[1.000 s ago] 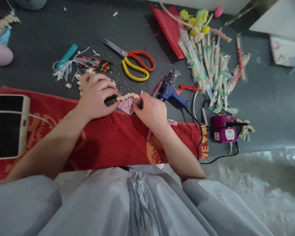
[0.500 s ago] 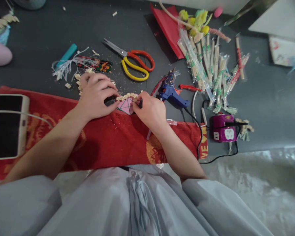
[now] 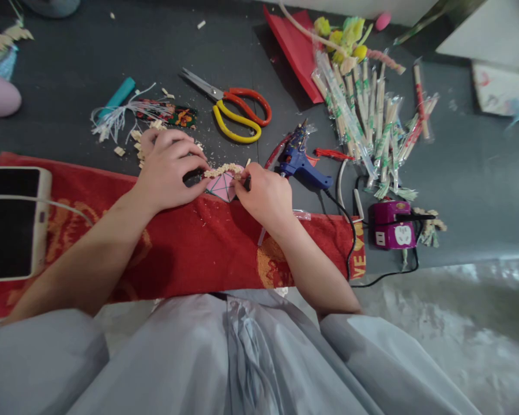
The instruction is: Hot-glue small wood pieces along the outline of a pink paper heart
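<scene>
Between my hands lies a small pink piece (image 3: 221, 187) crossed by dark green lines, with a bumpy cream-coloured band (image 3: 222, 170) along its upper edge. My left hand (image 3: 169, 168) steadies its left end, the thumb against the pink edge and the other fingers curled over the cream bits. At the opposite end, the fingertips of my right hand (image 3: 266, 193) are pinched on the piece's edge. What lies under those fingertips is hidden. Scissors (image 3: 225, 104) with red and yellow handles rest above, and a blue glue gun (image 3: 300, 158) lies right of my right hand.
A folded red cloth (image 3: 190, 248) lies under my forearms, with a white-cased device (image 3: 45, 225) on its left end. Wrapped sticks (image 3: 367, 115) are heaped at right, near a purple plug adapter (image 3: 393, 225) and its black cable. White threads (image 3: 125, 109) and a teal tube (image 3: 120, 95) lie upper left.
</scene>
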Available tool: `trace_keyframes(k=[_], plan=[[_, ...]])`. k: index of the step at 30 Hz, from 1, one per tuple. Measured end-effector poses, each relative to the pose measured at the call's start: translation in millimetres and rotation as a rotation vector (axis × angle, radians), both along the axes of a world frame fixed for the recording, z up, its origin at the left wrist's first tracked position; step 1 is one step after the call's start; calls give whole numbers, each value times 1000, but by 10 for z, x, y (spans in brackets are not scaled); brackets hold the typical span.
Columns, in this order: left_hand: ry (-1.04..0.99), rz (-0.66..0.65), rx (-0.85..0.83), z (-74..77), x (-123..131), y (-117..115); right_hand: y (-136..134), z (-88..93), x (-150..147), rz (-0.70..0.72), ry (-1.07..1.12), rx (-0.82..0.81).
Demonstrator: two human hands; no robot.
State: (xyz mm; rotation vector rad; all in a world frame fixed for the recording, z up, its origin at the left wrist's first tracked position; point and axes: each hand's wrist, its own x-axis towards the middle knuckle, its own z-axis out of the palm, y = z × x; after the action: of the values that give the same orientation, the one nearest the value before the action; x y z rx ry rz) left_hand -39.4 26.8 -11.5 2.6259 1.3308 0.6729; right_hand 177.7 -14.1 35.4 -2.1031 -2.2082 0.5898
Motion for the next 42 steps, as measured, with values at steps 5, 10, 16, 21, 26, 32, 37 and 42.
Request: trace_keyframes(k=[5,10,16,21,26,32,37,42], plan=[[22,24,-31,24,14,-8,-12,8,8,2,12,7],[37,20,-10,38,34,-29,-9,4,20,0,29,4],[64,18,-98,106,58,-47,-6,-3,13,-7,40,13],[6,6,-68,91,69,-33,-5,-6,11,-25,49,20],[28,13,-115,106,60,-46,0,-13,9,-22,50,27],[56,1,-102,109,51,-39,-3,-19,15,-23,49,35],[36,-14,-69,81,58,-30,-16,-12,13,-16,61,48],[52,20,-101,95,62,-43,-37,-11,7,-1,51,53]])
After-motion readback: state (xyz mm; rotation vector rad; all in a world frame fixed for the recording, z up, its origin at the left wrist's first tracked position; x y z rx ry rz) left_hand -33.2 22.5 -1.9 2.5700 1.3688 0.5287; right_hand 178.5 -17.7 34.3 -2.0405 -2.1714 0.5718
